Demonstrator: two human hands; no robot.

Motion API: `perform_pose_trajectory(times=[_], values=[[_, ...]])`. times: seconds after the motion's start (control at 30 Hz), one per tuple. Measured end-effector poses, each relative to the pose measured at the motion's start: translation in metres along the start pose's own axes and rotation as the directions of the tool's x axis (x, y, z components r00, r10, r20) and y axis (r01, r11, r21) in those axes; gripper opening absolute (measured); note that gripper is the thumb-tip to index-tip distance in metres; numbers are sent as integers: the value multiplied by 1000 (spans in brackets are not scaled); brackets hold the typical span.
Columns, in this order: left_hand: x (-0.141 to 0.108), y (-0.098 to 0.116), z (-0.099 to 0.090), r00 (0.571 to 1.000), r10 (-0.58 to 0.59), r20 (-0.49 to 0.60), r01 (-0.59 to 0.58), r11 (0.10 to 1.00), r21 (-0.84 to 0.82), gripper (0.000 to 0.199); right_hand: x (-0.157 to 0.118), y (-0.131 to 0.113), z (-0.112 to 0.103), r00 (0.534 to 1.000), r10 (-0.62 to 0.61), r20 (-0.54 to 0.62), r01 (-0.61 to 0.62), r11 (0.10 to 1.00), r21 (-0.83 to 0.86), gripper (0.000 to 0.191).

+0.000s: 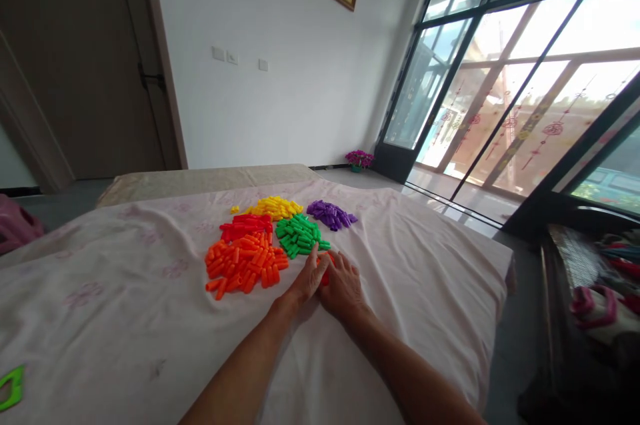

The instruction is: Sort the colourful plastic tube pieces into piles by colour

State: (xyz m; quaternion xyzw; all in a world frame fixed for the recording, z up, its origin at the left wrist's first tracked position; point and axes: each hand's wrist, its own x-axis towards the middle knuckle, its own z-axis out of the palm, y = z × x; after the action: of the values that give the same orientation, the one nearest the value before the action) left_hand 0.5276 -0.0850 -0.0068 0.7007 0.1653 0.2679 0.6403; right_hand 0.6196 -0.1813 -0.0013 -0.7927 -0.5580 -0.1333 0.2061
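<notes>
My left hand (310, 277) and my right hand (343, 285) are together on the cloth, cupped around a few red-orange plastic caps (325, 273). Those caps look like small pen caps, and the fingers partly cover them. Just beyond my left hand lies a pile of green caps (300, 235). To its left spreads a larger pile of orange caps (245, 263), with red caps (245, 227) touching it behind. Yellow caps (275, 207) lie farther back, and purple caps (331, 215) form a separate pile at the right.
A pale flowered cloth (415, 265) covers the table. At the left edge lies a bright green plastic piece (12, 387). A dark cart or box with cloth items (600, 311) stands at the right. Beyond are a potted purple plant (359, 159), a door and tall windows.
</notes>
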Motion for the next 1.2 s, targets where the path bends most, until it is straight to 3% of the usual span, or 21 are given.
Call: perform_pose_trajectory(times=[0.17,0.3,0.43,0.7,0.87,0.97,1.07,1.2], values=[[-12,-3,7,996,15,-89,-4,992,123,92,14,18,3,991,125,-40,-128,986,-104,39],[-22,-6,6,994,108,-21,-94,933,347,81,31,40,9,980,196,-31,-199,970,-137,47],[-28,-7,5,987,159,35,-157,872,465,74,51,68,15,972,235,-12,-235,961,-145,52],[-34,-2,10,995,73,69,-100,745,660,76,93,116,24,978,211,3,-208,968,-137,52],[-52,9,4,997,-41,72,-27,657,753,82,79,101,10,989,125,-80,-128,991,-34,41],[-70,14,-6,988,-104,114,-31,591,806,80,51,75,4,995,-49,-86,55,997,59,30],[-90,16,-17,979,-118,164,-74,542,837,76,29,57,2,975,-223,-21,224,970,90,24],[-123,24,-28,977,-70,201,-130,551,824,72,29,76,-3,980,-197,7,197,980,-39,22]])
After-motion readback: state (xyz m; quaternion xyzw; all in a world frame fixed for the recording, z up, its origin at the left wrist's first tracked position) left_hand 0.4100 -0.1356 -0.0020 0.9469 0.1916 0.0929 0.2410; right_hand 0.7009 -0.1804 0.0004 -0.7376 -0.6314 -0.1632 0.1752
